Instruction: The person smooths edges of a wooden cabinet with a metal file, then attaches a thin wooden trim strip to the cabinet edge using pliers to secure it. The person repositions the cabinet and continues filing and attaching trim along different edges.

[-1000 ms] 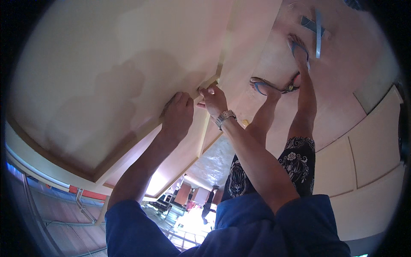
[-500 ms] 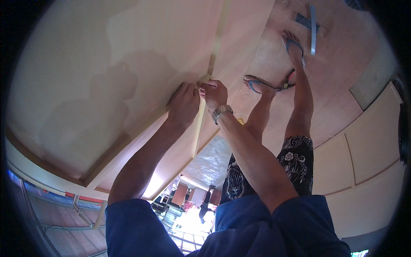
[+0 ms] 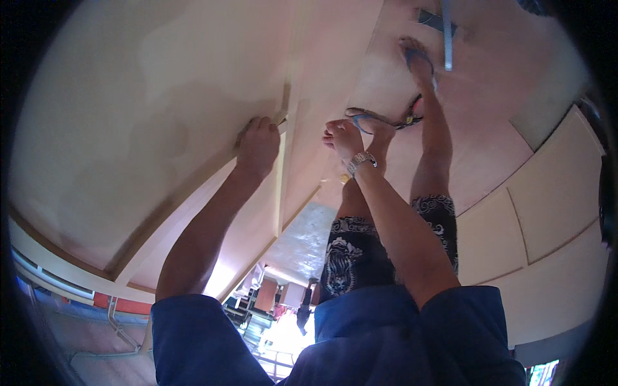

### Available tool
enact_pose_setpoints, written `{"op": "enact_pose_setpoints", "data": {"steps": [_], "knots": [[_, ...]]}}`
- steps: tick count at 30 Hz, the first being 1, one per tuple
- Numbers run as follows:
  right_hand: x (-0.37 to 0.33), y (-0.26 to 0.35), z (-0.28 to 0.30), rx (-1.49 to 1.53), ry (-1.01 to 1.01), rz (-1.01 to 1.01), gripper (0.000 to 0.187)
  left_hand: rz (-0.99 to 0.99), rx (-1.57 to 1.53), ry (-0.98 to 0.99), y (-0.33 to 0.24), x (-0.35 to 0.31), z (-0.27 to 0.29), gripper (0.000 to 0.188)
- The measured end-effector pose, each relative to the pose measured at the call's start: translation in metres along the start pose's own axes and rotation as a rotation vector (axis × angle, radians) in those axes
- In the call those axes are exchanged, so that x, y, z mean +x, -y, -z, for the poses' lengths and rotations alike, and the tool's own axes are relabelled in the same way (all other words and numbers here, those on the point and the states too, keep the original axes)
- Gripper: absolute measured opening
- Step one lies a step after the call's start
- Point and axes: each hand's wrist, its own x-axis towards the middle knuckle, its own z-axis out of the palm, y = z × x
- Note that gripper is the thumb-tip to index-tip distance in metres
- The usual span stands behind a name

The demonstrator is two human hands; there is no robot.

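Note:
My left hand [image 3: 259,147] is closed over the corner of a pale wooden frame strip [image 3: 187,196], which runs along the edge of a large light panel [image 3: 148,96]. Its fingertips are partly hidden against the panel. Just beyond those fingers, a short pale piece [image 3: 282,118] sits at the joint of the strips; I cannot tell whether it is tape or wood. To the right, my right hand [image 3: 346,140], with a metal-banded watch [image 3: 362,162] on the wrist, hovers apart from the frame. Its fingers are curled together, and anything between them is too small to make out.
My feet in blue flip-flops [image 3: 365,121] stand on a pinkish board floor. Near them lie a long grey strip [image 3: 447,38] and a dark flat piece [image 3: 435,20]. Light panels [image 3: 547,199] line the right side. A bright opening with stacked goods shows at the bottom.
My right hand has come away from the frame joint and moved right, toward my foot. The left hand stays on the frame. The whole view has shifted, so the scene appears further left.

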Motion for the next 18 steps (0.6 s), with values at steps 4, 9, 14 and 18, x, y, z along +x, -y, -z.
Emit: {"op": "enact_pose_setpoints", "data": {"steps": [4,9,14,18], "knots": [[0.004,0.045,0.078,-0.225,0.056,0.05,0.015,0.107,0.026,0.007,0.003,0.001,0.005,0.023],[0.048,0.166,0.2,-0.596,-0.133,0.598,0.02,0.219,-0.384,-0.274,-0.031,-0.014,0.034,0.029],[0.13,0.185,0.329,-1.603,-0.682,0.653,0.04,0.217,-1.033,-0.236,-0.118,-0.007,-0.009,0.027],[0.167,0.123,0.419,-2.091,-0.614,0.164,0.035,0.51,-1.389,-0.164,-0.153,-0.005,-0.073,0.025]]}}
